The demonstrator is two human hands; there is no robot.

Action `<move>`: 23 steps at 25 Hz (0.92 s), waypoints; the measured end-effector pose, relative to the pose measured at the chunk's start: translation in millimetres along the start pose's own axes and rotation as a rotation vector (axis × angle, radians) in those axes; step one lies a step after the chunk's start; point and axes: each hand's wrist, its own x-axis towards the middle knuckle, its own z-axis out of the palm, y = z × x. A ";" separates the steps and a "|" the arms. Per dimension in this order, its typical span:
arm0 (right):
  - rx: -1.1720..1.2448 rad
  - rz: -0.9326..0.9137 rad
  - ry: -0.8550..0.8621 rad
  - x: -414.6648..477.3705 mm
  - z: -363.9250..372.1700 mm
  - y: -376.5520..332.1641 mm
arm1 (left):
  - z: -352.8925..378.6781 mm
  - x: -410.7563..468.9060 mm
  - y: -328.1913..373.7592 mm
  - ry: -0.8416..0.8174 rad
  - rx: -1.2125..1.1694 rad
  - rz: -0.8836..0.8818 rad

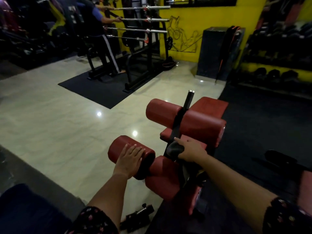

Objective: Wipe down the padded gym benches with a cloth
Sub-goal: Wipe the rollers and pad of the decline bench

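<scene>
A red padded bench (209,105) stands in front of me, with red roller pads on a black centre post (187,103). My left hand (130,157) rests flat, fingers straight, on the near left roller pad (121,146). My right hand (190,149) holds a dark grey cloth (173,149) against the black post between the rollers, index finger stretched forward. The upper roller pads (202,125) lie just beyond my right hand. The lower right roller (162,174) sits under my right forearm.
A person stands at a barbell rack (145,29) on a black mat (101,88) at the back left. A dark box (214,51) stands against the yellow wall. Dumbbell racks (278,48) line the right. A small black part (138,215) lies on the tiled floor near my left arm.
</scene>
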 end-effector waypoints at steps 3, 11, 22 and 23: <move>0.023 0.078 -0.123 -7.6 23.4 -7.8 | 10.2 14.8 -15.0 -0.034 -0.065 0.161; -0.025 0.133 -0.024 -30.0 37.4 -27.3 | 39.1 52.7 -37.7 0.032 -0.150 0.450; -0.640 0.105 0.283 -45.3 78.2 -124.2 | 59.7 53.8 -48.8 0.345 -0.353 0.553; -0.680 0.062 0.314 -54.8 93.7 -125.7 | 61.2 55.5 -49.5 0.360 -0.349 0.569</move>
